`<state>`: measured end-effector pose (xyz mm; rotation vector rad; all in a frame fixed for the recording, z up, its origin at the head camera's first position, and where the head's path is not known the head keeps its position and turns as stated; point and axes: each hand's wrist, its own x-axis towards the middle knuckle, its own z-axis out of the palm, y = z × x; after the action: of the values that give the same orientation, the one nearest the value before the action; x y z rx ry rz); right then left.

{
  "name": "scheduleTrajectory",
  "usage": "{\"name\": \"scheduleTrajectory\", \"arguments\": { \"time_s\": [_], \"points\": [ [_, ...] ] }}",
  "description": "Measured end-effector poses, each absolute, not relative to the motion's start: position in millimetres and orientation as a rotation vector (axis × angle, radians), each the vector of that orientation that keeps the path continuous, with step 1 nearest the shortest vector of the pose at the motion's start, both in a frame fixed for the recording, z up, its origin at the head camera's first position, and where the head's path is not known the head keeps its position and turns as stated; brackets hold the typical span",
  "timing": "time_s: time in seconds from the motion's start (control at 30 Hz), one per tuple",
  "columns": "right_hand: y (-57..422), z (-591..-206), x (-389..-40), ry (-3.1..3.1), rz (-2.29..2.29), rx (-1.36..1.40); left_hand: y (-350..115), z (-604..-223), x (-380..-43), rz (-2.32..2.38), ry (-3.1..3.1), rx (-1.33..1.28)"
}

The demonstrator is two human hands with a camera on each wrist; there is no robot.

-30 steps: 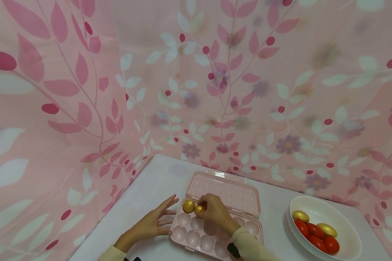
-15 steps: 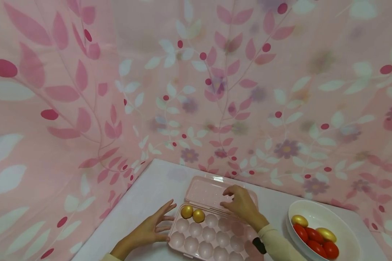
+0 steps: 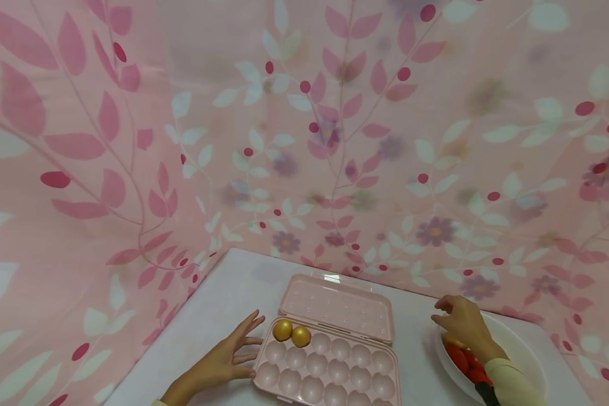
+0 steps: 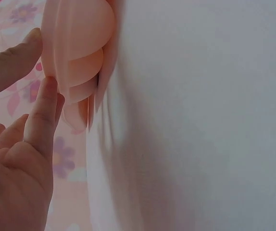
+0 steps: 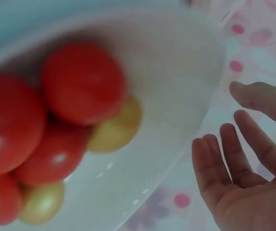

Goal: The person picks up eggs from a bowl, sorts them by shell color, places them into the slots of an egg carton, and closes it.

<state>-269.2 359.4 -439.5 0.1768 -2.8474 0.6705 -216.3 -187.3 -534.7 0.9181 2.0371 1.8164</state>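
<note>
A pink egg tray (image 3: 327, 361) with rows of round cups lies on the table, its lid (image 3: 337, 307) folded back behind it. Two gold eggs (image 3: 291, 333) sit side by side in its back left cups. My left hand (image 3: 220, 361) has its fingers spread, fingertips at the tray's left edge; the left wrist view shows fingers (image 4: 44, 115) right at the rim. Over the white bowl (image 5: 176, 72) at the right hovers my right hand (image 3: 464, 324), fingers loosely bent with nothing between them. Red eggs (image 5: 85, 82) and two gold eggs (image 5: 116, 127) lie in that bowl, partly hidden by the hand in the head view.
A white cloth (image 3: 243, 287) covers the table. Pink flowered fabric (image 3: 304, 141) hangs behind it and along the left side. The bowl stands right of the tray, with a strip of table between them.
My right hand has let go of the second gold egg in the tray and moved right to the bowl. My left hand stays at the tray's left edge. The head view has shifted slightly.
</note>
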Motion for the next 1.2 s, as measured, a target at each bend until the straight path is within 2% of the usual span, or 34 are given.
{"name": "scheduleTrajectory", "arguments": {
  "time_s": [0.17, 0.4, 1.2],
  "points": [
    [380, -441, -265, -2.994, 0.625, 0.056, -187, -534, -217, 1.81, 2.034, 0.897],
    [393, -447, -267, -3.069, 0.572, 0.073, -187, -536, -218, 1.802, 2.05, 0.891],
    [397, -473, -261, -3.147, 0.578, 0.029, -186, -534, -216, 1.777, 2.07, 0.862]
  ]
}}
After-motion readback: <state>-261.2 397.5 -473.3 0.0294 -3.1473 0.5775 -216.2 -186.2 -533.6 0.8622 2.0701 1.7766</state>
